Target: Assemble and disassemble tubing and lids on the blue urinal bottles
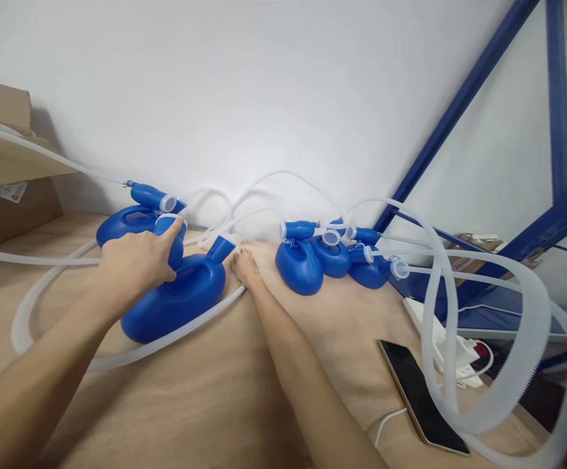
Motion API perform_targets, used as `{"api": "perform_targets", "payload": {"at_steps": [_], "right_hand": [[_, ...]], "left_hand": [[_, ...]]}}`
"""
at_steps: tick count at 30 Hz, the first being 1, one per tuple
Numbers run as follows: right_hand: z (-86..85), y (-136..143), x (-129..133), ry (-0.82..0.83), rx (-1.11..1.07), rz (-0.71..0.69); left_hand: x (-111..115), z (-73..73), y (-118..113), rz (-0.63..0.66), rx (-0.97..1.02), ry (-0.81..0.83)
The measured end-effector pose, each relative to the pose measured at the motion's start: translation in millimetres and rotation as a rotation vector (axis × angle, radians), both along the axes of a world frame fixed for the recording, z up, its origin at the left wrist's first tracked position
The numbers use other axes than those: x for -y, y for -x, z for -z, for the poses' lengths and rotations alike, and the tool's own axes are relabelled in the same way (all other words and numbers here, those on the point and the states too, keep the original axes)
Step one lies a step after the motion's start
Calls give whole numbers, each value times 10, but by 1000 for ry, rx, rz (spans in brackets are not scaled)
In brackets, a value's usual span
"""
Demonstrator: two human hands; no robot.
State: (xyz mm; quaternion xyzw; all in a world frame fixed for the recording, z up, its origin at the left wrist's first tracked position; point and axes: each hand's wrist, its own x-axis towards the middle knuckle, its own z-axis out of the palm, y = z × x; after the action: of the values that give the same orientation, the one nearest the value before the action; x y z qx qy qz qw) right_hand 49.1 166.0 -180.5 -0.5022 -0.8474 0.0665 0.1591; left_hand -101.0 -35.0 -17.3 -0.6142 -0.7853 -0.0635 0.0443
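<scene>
A blue plastic urinal bottle [172, 305] lies on its side on the wooden table, its neck [221, 247] tilted up to the right. My left hand [137, 254] is closed round a blue funnel piece [178, 251] with a white rim, above the bottle's handle; the index finger lies along the rim. Beside the bottle's mouth, my right hand [245, 266] rests low with its fingers curled; what they hold is hidden. A translucent corrugated hose [176, 335] curves in front of the bottle and ends near the right wrist. Behind my left hand lies another blue urinal bottle [123, 223].
Several blue urinal bottles [299, 268] stand by the white wall at right, with looping hoses [532, 352]. A phone [420, 397] and a white power strip [446, 345] lie near the right edge, beside a blue metal frame [452, 107]. Cardboard boxes [10, 208] stand at left.
</scene>
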Motion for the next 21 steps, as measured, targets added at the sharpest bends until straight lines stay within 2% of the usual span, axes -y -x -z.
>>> {"api": "perform_targets", "payload": {"at_steps": [3, 6, 9, 12, 16, 21], "right_hand": [[-8, -39, 46, -23, -15, 68], [-8, -132, 124, -35, -31, 127], [-21, -290, 234, -43, -52, 121], [-78, -499, 337, -28, -96, 95], [-274, -813, 356, 27, -218, 116], [-693, -1232, 222, 23, -445, 23]], "left_hand": [[33, -62, -36, -76, -116, 43], [-17, -69, -5, -116, -138, 21], [-172, 26, 149, -167, -125, -20], [-346, 170, 351, -92, -62, -96], [-496, 308, 537, 4, 23, -142], [-544, 345, 638, 73, 78, -168]]}}
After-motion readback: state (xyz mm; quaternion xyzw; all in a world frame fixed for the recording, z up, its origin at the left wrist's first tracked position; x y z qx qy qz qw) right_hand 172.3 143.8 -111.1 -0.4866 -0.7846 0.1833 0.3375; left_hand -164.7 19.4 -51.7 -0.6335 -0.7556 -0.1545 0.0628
